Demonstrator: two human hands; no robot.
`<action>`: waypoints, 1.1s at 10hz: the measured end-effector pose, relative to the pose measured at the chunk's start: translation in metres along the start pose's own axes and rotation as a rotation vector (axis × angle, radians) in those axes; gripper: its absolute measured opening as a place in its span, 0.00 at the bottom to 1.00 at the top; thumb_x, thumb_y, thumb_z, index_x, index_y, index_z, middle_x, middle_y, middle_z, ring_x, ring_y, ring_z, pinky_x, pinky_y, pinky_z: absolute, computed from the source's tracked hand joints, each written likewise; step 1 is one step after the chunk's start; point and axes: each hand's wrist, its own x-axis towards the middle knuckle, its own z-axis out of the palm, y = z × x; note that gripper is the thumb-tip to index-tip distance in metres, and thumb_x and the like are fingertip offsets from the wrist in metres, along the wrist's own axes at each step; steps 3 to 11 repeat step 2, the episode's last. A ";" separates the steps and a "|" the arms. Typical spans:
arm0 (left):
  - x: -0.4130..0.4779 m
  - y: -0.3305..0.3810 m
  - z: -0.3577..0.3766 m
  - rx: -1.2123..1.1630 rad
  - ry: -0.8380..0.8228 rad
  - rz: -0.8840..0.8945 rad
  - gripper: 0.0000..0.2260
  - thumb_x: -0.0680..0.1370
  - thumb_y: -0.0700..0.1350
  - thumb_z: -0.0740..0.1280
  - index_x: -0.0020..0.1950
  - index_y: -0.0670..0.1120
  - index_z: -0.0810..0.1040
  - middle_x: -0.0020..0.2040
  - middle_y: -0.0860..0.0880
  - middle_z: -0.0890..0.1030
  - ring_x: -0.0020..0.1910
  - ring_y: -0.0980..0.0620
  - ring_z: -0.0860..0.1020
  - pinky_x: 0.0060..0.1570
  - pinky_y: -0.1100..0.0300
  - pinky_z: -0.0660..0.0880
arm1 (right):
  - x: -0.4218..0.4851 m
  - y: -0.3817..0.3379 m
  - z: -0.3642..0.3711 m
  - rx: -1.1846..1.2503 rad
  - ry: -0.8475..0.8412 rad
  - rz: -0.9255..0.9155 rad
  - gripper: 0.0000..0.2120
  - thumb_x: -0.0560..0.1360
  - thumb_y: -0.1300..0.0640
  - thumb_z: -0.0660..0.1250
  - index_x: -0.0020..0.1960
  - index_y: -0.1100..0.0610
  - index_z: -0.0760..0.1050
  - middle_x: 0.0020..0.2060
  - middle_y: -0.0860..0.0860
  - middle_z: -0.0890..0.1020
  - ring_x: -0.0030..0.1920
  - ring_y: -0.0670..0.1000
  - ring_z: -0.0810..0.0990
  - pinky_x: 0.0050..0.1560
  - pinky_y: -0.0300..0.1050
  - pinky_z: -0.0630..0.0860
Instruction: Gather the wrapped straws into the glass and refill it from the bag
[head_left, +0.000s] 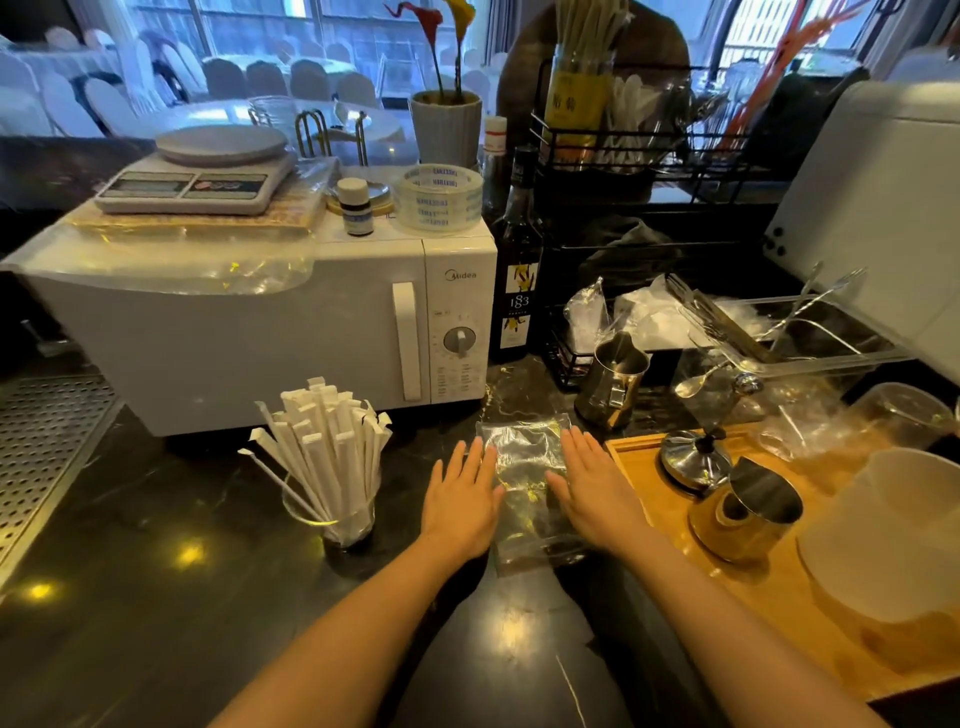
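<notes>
At your far left a perforated metal drain grille (47, 447) is sitting flush in the dark worktop (171, 561). Beside it the glass (332, 519) is standing upright, packed with wrapped straws (327, 441) that are fanning out above its rim, just in front of the white microwave (270, 322). Your left hand (462, 499) is lying palm down, fingers released and stretched flat, its inner edge touching the clear plastic bag (524, 483). The bag is lying flat on the worktop between your hands and looks flattened. Your right hand (592, 483) is pressing flat on the bag's other edge, fingers likewise spread and grasping nothing. Just beyond the bag a steel jug (613, 379) is standing, and to your right a wooden tray (779, 592) is crowding in close, carrying a round metal lid (691, 460) and a second steel pitcher (748, 514).
</notes>
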 end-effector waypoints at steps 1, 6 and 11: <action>-0.006 -0.004 -0.017 -0.011 0.091 0.024 0.24 0.80 0.51 0.46 0.74 0.47 0.41 0.77 0.47 0.43 0.75 0.48 0.41 0.74 0.51 0.43 | 0.004 -0.019 -0.011 0.027 0.020 -0.036 0.31 0.79 0.45 0.47 0.74 0.59 0.39 0.77 0.55 0.43 0.76 0.52 0.41 0.75 0.48 0.44; -0.013 -0.003 -0.040 -0.003 0.162 0.067 0.25 0.80 0.51 0.46 0.73 0.47 0.40 0.77 0.48 0.41 0.75 0.49 0.39 0.73 0.53 0.40 | 0.006 -0.038 -0.025 0.046 0.061 -0.100 0.32 0.79 0.44 0.46 0.74 0.58 0.37 0.76 0.54 0.40 0.76 0.52 0.38 0.75 0.48 0.41; -0.013 -0.003 -0.040 -0.003 0.162 0.067 0.25 0.80 0.51 0.46 0.73 0.47 0.40 0.77 0.48 0.41 0.75 0.49 0.39 0.73 0.53 0.40 | 0.006 -0.038 -0.025 0.046 0.061 -0.100 0.32 0.79 0.44 0.46 0.74 0.58 0.37 0.76 0.54 0.40 0.76 0.52 0.38 0.75 0.48 0.41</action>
